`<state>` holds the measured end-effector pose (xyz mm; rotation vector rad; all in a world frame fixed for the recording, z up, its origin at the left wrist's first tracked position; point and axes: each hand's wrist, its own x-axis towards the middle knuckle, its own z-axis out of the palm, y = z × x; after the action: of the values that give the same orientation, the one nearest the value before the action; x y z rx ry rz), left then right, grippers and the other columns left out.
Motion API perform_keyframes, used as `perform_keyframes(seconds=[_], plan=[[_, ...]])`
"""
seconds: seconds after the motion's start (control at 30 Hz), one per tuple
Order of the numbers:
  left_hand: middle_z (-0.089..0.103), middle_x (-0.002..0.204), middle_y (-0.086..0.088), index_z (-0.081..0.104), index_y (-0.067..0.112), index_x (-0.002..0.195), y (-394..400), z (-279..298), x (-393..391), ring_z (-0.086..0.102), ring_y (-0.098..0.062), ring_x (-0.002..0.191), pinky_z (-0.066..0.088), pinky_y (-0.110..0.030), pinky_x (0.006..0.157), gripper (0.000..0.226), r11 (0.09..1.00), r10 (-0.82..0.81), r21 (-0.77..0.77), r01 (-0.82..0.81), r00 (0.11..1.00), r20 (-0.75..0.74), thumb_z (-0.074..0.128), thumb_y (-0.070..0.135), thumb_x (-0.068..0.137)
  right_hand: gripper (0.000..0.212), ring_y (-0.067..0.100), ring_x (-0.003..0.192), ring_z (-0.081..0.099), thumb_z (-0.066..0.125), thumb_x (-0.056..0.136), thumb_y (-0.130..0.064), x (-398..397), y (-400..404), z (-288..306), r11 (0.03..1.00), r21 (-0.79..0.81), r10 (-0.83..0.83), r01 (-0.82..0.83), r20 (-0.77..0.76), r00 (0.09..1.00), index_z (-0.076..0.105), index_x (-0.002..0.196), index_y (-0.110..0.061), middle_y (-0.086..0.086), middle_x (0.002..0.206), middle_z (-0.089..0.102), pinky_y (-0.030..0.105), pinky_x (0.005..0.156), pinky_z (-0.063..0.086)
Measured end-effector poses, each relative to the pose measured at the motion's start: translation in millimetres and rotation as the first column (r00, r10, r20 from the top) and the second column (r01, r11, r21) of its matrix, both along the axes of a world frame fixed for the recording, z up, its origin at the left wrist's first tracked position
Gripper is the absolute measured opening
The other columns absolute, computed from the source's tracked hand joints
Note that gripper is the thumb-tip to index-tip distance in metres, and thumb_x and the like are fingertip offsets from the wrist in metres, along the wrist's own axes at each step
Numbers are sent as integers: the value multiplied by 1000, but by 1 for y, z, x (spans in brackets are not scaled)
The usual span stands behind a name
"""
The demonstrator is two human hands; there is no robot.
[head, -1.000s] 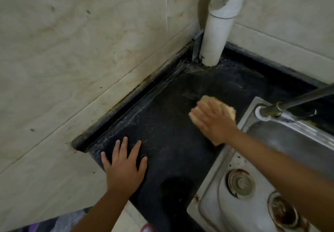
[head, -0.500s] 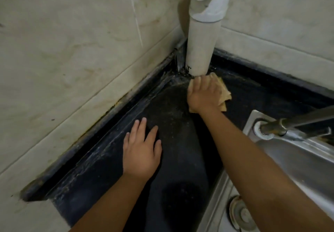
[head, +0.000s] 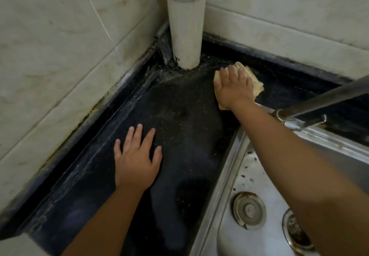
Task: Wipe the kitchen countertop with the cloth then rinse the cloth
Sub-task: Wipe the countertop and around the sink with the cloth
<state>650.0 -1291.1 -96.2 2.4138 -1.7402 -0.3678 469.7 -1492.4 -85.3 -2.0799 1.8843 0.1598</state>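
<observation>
Since 0.5 s ago, right hand has carried the cloth off the pipe base, rightward along the back wall. Fingers lie flat, pressing the cloth onto the countertop; nothing gripped. Left hand rests spread and flat nearer the body, bracing, holding nothing.

Risks (judgement): grit left of the right hand, in the pipe corner, could be missed; the wet stone may let the bracing palm slide; the tap just right of the forearm could be knocked.

Materials: dark speckled stone, yellow crumpled soft cloth, steel sink with 2 drain fittings, 1 white round pipe.
</observation>
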Motion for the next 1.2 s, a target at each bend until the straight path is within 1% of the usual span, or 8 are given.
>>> perform_keyframes(seconds=[0.17, 0.37, 0.5, 0.67, 0.9, 1.0, 1.1, 1.2], plan=[[12, 155, -2, 27, 26, 143, 3, 3, -4, 3, -17, 143, -2, -41, 114, 69, 999, 0, 34, -1, 1000, 6, 11, 51, 81, 57, 31, 143, -12, 11, 100, -37, -16, 13, 2, 961, 57, -262, 270, -115, 958, -6, 148, -12, 9, 156, -15, 46, 115, 0], [3, 156, 0, 16, 29, 145, -3, 10, -3, -6, -15, 143, -6, -40, 114, 53, 999, -14, 41, 13, 1000, 25, 17, 47, 96, 59, 36, 142, -14, 12, 100, -39, 0, 4, 12, 937, 41, -342, 347, -99, 935, -8, 147, -9, 11, 155, -15, 49, 114, -2], [8, 156, -2, 22, 26, 145, -6, 9, 0, -2, -16, 143, -7, -40, 114, 51, 1000, -9, -5, 9, 1000, -6, 31, 39, 96, 57, 33, 142, -14, 13, 101, -36, 43, -7, 16, 992, -2, -123, 123, 14, 992, -5, 148, -10, 10, 156, -13, 46, 115, -6], [14, 155, -3, 28, 25, 143, 4, -1, 4, 3, -18, 143, -4, -41, 113, 51, 1000, 15, -2, -15, 1000, -15, 28, 44, 95, 56, 29, 143, -13, 13, 101, -35, 80, 25, -3, 981, 1, 195, -195, 40, 980, -6, 148, -12, 9, 156, -13, 42, 116, -4], [18, 154, -5, 32, 23, 142, 2, 1, -3, 8, -19, 143, 0, -43, 113, 65, 1000, 11, -6, -11, 1000, -6, 18, 46, 82, 56, 22, 145, -9, 5, 97, -42, 30, 77, 5, 763, -18, 646, -646, -27, 763, -2, 149, -21, 2, 157, -8, 35, 114, -4], [16, 154, -3, 29, 24, 143, 6, 1, -4, 6, -18, 143, -1, -41, 114, 66, 1000, 8, 5, -8, 1000, 7, 16, 47, 82, 65, 27, 144, -6, -11, 90, -40, -2, 44, 9, 853, -62, 503, -518, -166, 848, 0, 149, -15, 8, 157, -3, 40, 115, -2], [17, 154, -3, 30, 24, 142, 5, 1, -5, 6, -18, 143, -1, -42, 114, 66, 1000, 10, -2, -10, 1000, 3, 17, 47, 82, 53, 25, 144, -11, 9, 100, -38, -10, 13, 3, 985, 1, 174, -175, -85, 981, -2, 149, -19, 1, 157, -9, 44, 116, -3], [17, 154, -3, 30, 24, 142, 2, 0, -2, 7, -19, 143, -1, -42, 114, 66, 1000, 5, -5, -5, 1000, 9, 17, 47, 82, 54, 26, 144, -11, 11, 101, -36, 7, 7, -4, 996, -32, 79, -80, -32, 996, -2, 149, -17, 4, 157, -10, 42, 116, -4]])
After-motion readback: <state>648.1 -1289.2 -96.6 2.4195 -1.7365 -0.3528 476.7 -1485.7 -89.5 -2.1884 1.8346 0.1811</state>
